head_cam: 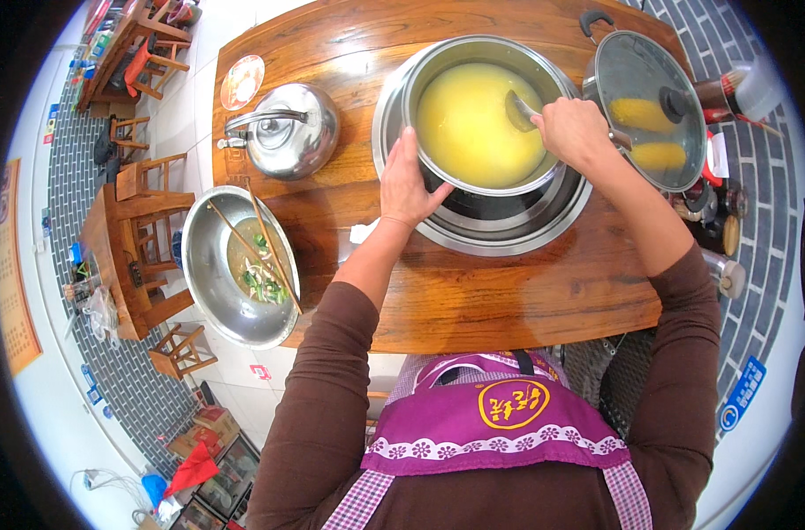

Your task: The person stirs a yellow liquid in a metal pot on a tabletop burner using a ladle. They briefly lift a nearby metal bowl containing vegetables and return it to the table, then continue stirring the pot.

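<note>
A steel pot (412, 106) of yellow liquid (475, 139) stands in front of me, tilted or set off-centre over a wider round base with a dark top (508, 212). My left hand (406, 175) rests against the pot's near left rim, thumb spread along its outside. In my right hand (575, 132) is the handle of a metal ladle (522, 111), whose bowl dips into the liquid near the pot's right side. The handle's end sticks out behind my fist. How deep the ladle's bowl reaches is hidden by the cloudy liquid.
Left of the pot stand a steel kettle (293, 132) and a steel basin (210, 265) with broth, chopped greens and chopsticks (243, 248). At the right, a glass-lidded pot (641, 73) shows corn cobs (641, 114). The wooden table's (508, 311) front edge is near my apron.
</note>
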Demonstrator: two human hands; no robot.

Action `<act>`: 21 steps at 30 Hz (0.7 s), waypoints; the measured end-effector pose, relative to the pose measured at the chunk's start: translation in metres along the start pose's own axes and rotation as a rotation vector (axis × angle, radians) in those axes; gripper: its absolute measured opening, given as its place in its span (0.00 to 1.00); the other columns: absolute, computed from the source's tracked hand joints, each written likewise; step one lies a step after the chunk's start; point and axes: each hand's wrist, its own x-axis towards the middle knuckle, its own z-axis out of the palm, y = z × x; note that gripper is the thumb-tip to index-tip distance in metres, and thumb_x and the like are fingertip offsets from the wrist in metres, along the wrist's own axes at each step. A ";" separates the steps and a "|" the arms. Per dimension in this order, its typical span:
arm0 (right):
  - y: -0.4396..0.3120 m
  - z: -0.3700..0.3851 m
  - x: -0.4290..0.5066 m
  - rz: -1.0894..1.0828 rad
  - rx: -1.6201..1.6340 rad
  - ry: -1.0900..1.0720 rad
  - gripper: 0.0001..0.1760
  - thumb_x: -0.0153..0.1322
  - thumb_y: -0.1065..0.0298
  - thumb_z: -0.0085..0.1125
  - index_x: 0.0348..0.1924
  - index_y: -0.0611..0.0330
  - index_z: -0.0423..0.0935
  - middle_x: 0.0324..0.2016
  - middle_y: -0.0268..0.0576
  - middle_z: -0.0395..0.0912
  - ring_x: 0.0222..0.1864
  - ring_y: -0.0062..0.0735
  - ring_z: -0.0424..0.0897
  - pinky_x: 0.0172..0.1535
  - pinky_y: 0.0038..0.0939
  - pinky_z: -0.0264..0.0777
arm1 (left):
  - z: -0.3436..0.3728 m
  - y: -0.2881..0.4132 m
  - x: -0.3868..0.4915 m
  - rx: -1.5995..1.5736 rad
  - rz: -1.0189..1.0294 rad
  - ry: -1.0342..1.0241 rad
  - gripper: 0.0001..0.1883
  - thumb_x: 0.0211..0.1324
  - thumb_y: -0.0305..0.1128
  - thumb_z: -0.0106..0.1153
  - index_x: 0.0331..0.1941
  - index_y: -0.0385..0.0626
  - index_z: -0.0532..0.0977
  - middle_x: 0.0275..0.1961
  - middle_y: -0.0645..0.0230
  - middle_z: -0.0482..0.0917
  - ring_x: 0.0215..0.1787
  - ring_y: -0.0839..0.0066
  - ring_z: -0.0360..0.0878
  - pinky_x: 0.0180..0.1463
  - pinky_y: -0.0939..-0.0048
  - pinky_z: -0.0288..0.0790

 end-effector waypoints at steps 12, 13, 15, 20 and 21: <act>-0.017 0.034 0.016 -0.094 0.230 0.042 0.25 0.73 0.50 0.51 0.28 0.63 0.84 0.25 0.55 0.82 0.33 0.55 0.83 0.41 0.47 0.76 | 0.003 -0.002 0.000 -0.064 0.009 0.018 0.58 0.41 0.46 0.74 0.70 0.37 0.47 0.64 0.42 0.67 0.63 0.41 0.67 0.69 0.52 0.60; -0.020 0.035 0.018 -0.111 0.252 0.043 0.24 0.73 0.50 0.50 0.28 0.63 0.84 0.25 0.56 0.82 0.32 0.55 0.83 0.41 0.48 0.76 | 0.003 -0.003 0.000 -0.060 0.007 0.018 0.58 0.40 0.46 0.74 0.70 0.37 0.47 0.64 0.42 0.67 0.63 0.41 0.67 0.70 0.52 0.59; -0.024 0.039 0.021 -0.140 0.263 0.035 0.24 0.74 0.50 0.50 0.28 0.62 0.84 0.25 0.55 0.82 0.32 0.55 0.82 0.40 0.48 0.76 | 0.003 -0.003 -0.001 -0.052 0.003 0.019 0.58 0.40 0.45 0.74 0.70 0.37 0.47 0.64 0.43 0.67 0.63 0.41 0.67 0.70 0.52 0.59; -0.034 0.051 0.024 -0.230 0.265 0.119 0.23 0.73 0.50 0.52 0.24 0.58 0.83 0.20 0.53 0.80 0.27 0.55 0.80 0.35 0.49 0.74 | 0.004 -0.004 0.000 -0.062 0.027 0.041 0.58 0.40 0.45 0.74 0.70 0.36 0.48 0.63 0.42 0.68 0.63 0.41 0.67 0.69 0.52 0.60; -0.036 0.052 0.025 -0.242 0.271 0.120 0.23 0.73 0.50 0.52 0.24 0.58 0.83 0.21 0.53 0.80 0.27 0.55 0.80 0.35 0.49 0.74 | 0.005 -0.004 0.000 -0.059 0.039 0.050 0.58 0.40 0.45 0.74 0.70 0.36 0.47 0.63 0.42 0.68 0.63 0.40 0.67 0.69 0.52 0.60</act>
